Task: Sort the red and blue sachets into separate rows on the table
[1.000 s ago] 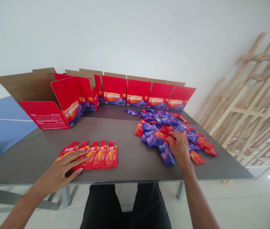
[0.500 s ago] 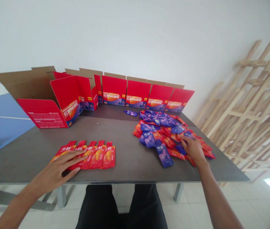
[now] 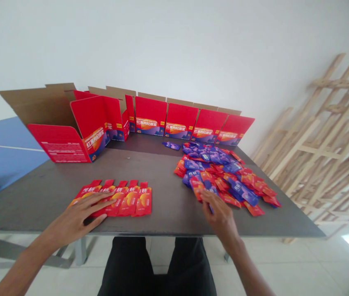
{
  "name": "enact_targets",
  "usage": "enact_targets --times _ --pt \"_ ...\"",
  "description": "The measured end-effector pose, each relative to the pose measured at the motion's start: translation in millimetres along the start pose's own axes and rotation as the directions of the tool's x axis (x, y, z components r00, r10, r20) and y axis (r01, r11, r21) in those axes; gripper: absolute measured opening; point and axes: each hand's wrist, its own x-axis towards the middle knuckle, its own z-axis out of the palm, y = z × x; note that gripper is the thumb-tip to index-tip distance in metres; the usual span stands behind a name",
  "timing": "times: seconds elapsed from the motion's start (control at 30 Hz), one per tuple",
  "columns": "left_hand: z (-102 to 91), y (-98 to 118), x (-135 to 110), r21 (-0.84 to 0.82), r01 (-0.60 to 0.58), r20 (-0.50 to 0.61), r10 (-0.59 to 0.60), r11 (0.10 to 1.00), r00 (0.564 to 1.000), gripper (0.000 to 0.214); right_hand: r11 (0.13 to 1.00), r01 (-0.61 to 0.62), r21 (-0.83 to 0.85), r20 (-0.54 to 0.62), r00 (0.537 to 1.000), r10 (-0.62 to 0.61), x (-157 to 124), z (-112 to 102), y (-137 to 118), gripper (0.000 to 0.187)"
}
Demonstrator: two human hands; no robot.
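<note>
On the left of the table, several red sachets (image 3: 143, 202) lie side by side in an overlapping row. My left hand (image 3: 80, 213) rests over the row's left end, fingers stretched out flat. To the right, my right hand (image 3: 219, 211) pinches a red sachet (image 3: 197, 187) by its lower end, above the near left edge of a mixed heap of purple and red sachets (image 3: 211, 156). Partly hidden beneath that hand is a purple sachet (image 3: 212, 190). A single purple sachet (image 3: 172, 145) lies apart behind the heap.
Open red cartons (image 3: 150, 117) stand in a row along the back of the grey table (image 3: 162, 172). A larger open carton (image 3: 60, 142) is at the left. Beyond it lies a blue surface (image 3: 8, 139). Wooden racks (image 3: 319, 148) lean at the right wall.
My right hand has moved left from the heap's right side and now holds a red sachet. A purple sachet there now lies uncovered. My left hand stays on the row.
</note>
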Motion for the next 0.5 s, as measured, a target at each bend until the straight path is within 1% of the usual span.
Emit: enact_targets --times 0.03,0.1,0.17,0.2,0.27,0.4,0.43,0.5 --pt "-0.1 0 0 -0.005 0.010 0.001 -0.010 1.000 1.000 0.051 0.998 0.050 0.034 0.047 0.998 -0.052 1 16 -14 0.034" --pt "-1.0 2 1 -0.017 0.032 0.008 -0.032 0.999 0.999 0.052 0.988 0.129 0.088 0.159 0.977 -0.142 2 46 -35 0.035" --pt "-2.6 5 1 -0.024 0.045 0.013 -0.045 0.999 0.999 0.051 0.981 0.154 0.121 0.262 0.948 -0.181 4 68 -48 0.033" --pt "-3.4 6 2 -0.024 0.047 0.014 -0.047 0.999 0.999 0.051 0.980 0.147 0.131 0.302 0.936 -0.181 6 76 -53 0.032" --pt "-4.5 8 2 -0.016 0.047 0.011 -0.047 0.999 0.999 0.051 0.979 0.134 0.151 0.365 0.913 -0.181 9 84 -58 0.028" --pt "-4.3 8 2 0.011 0.035 0.011 -0.035 0.999 0.999 0.050 0.967 0.155 0.204 0.465 0.853 -0.235 19 90 -65 0.024" --pt "-4.1 7 2 0.013 0.033 0.010 -0.033 0.999 0.999 0.049 0.963 0.158 0.217 0.483 0.840 -0.247 20 91 -67 0.024" --pt "-3.7 6 1 0.006 0.030 0.010 -0.030 1.000 0.999 0.049 0.957 0.150 0.248 0.499 0.827 -0.259 24 92 -71 0.023"
